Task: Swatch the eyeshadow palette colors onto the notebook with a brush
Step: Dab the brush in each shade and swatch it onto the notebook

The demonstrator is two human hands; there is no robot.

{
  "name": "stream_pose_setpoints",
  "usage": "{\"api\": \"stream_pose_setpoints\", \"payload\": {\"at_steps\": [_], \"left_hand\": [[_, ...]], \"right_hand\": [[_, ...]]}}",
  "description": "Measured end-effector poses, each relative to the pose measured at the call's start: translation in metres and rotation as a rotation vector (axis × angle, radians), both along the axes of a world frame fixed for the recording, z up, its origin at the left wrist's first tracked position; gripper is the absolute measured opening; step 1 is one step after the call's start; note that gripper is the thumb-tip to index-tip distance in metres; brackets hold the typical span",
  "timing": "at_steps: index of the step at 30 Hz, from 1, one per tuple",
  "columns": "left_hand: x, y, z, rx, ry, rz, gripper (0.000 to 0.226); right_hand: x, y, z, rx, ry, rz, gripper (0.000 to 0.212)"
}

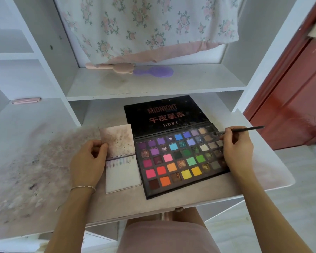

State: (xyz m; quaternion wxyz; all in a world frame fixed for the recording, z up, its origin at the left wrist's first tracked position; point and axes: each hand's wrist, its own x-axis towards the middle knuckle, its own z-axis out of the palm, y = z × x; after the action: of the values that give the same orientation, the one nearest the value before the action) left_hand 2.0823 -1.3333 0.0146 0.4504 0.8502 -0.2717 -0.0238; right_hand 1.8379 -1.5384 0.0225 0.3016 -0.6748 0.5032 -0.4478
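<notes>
An open black eyeshadow palette (181,159) with several rows of bright pans lies on the desk, its lid (164,114) flat behind it. To its left lies a small open notebook (123,174) with a row of faint swatches along the top of its lower page. My left hand (88,161) pinches the left edge of the notebook's stained upper page. My right hand (237,145) holds a thin dark brush (244,129), whose tip points left over the neutral pans at the palette's upper right corner.
The pale desk (254,179) is stained with powder on its left side (35,170). A shelf above holds a pink bear-shaped brush (115,67) and a purple hairbrush (154,72). Floral fabric (144,24) hangs behind. A red door (295,99) stands to the right.
</notes>
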Motion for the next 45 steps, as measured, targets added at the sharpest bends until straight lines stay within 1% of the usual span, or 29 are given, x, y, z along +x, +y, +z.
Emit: {"api": "stream_pose_setpoints", "payload": {"at_steps": [4,9,12,17,21,25,28,31,35,38,42,45], "left_hand": [[0.0,0.001,-0.001,-0.002,-0.006,0.005,0.005],[-0.001,0.0,0.001,-0.011,-0.002,0.004,0.006],[-0.001,0.0,0.0,-0.012,-0.004,0.002,0.006],[0.0,0.0,0.0,-0.008,0.006,0.002,0.005],[0.0,0.0,0.001,-0.018,0.013,0.005,0.005],[0.0,0.0,0.001,-0.026,0.022,0.004,0.005],[0.0,0.0,0.001,-0.029,0.029,0.005,0.005],[0.001,0.0,0.0,-0.024,0.03,0.012,0.005],[0.001,0.0,0.0,-0.023,0.025,0.028,0.007],[0.0,0.0,0.0,-0.018,0.021,0.032,0.008],[0.001,-0.001,-0.001,0.006,0.019,0.039,0.008],[0.002,-0.001,-0.002,-0.002,0.034,0.038,0.007]], "right_hand": [[0.0,-0.003,-0.002,-0.01,0.077,0.013,0.009],[0.0,-0.001,-0.003,-0.019,0.048,0.01,0.01],[-0.001,-0.002,-0.003,-0.034,0.098,0.044,0.008],[0.0,-0.001,-0.003,-0.026,0.071,0.009,0.009],[-0.001,-0.001,-0.001,-0.021,0.113,0.035,0.01],[0.001,0.003,0.001,-0.041,0.085,0.01,0.013],[0.003,0.009,0.004,-0.037,0.035,0.036,0.016],[0.01,0.019,0.008,0.02,-0.021,0.116,0.022],[0.031,0.047,0.01,0.091,-0.112,0.331,0.018],[0.05,0.071,0.012,0.067,-0.105,0.48,0.019],[0.076,0.096,0.012,0.157,-0.094,0.687,0.014],[0.089,0.106,0.011,0.18,-0.043,0.75,0.012]]}}
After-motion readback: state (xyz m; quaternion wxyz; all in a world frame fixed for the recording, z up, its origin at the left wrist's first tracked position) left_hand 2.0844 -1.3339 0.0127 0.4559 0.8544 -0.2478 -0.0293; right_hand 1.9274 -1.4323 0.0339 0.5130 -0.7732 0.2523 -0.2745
